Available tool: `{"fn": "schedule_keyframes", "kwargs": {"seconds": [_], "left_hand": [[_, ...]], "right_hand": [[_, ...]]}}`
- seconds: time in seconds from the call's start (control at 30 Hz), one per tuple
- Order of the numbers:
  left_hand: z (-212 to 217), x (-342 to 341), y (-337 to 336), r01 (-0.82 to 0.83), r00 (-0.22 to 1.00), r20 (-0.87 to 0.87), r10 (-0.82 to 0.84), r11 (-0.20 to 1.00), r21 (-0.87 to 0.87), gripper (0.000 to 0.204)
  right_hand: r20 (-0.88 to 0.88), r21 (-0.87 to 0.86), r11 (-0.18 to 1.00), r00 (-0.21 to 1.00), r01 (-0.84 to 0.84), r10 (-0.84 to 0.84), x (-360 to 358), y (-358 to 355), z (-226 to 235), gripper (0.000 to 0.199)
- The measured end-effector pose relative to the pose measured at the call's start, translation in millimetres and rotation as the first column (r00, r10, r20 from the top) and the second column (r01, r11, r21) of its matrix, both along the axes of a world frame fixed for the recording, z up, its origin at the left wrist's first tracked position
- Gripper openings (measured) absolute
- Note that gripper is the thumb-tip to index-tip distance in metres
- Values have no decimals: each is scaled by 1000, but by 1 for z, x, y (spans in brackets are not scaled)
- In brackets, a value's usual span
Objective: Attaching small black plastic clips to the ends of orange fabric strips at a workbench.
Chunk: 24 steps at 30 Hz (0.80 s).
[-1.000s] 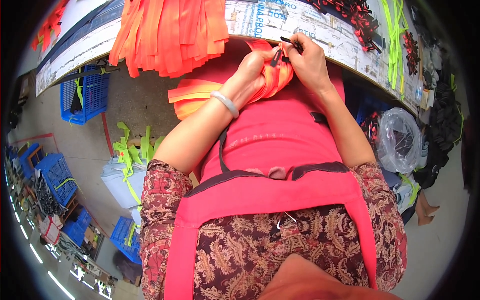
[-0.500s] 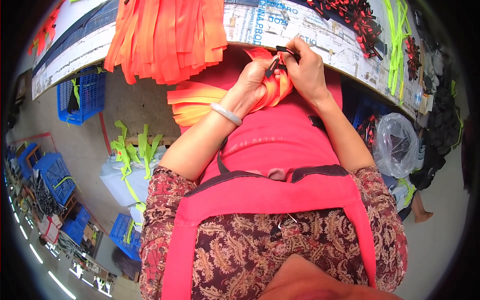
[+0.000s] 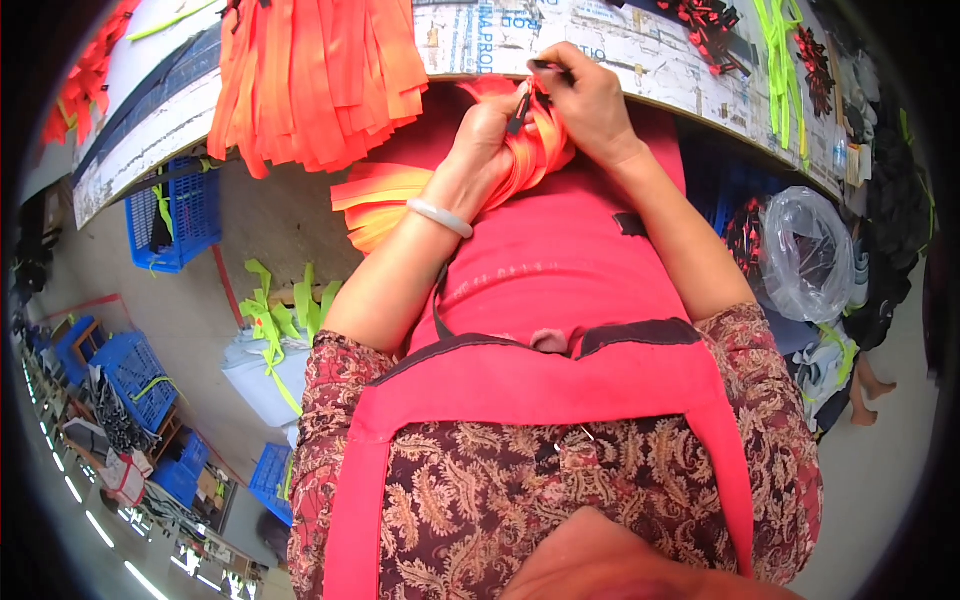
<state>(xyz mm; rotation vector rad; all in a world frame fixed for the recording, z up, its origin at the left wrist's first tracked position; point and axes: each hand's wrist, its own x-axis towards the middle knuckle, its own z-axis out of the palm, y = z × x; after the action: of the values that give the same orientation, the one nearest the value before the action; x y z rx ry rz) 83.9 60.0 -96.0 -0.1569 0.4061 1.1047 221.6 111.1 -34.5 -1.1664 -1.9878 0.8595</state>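
My left hand [image 3: 482, 143] is closed around a bundle of orange fabric strips [image 3: 543, 150] at the table edge. The strips' loose ends [image 3: 383, 203] fan out to the left beneath my wrist, over the red apron [image 3: 560, 250]. A short black tab [image 3: 519, 113] sticks out at my left thumb. Close by on the right, my right hand [image 3: 592, 108] pinches a small dark piece [image 3: 548, 68] above the gathered end of the strips. Whether that piece is joined to the bundle is hidden by my fingers.
A thick row of orange strips [image 3: 315, 85] hangs over the table edge [image 3: 640, 98] at left. Clusters of red-and-black pieces [image 3: 712, 35] and yellow-green strips [image 3: 780, 70] lie at right. Blue crates [image 3: 172, 215] stand below left; a clear plastic bag [image 3: 808, 255] sits below right.
The view has shifted slightly, and both hands now appear a little higher and further left. My right hand still pinches the dark piece, and my left still grips the bundle.
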Motion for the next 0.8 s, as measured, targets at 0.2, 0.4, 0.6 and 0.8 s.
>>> {"fn": "schedule_keyframes", "kwargs": {"seconds": [0.2,0.4,0.6,0.8], "left_hand": [[82,-8,-32,-77,508,-772,381,913,400,13],[106,-18,-55,43,369,-797,478,848,529,14],[116,-22,-59,107,396,-816,421,862,496,11],[111,-19,-54,44,425,-754,501,821,570,5]], "right_hand": [[-222,-623,781,967,-42,-126,35,-10,60,27],[-299,-463,855,949,-235,100,22,-50,79,17],[-379,-476,832,920,-285,98,19,-52,84,13],[-297,-328,888,928,-322,226,9,-54,79,12]]}}
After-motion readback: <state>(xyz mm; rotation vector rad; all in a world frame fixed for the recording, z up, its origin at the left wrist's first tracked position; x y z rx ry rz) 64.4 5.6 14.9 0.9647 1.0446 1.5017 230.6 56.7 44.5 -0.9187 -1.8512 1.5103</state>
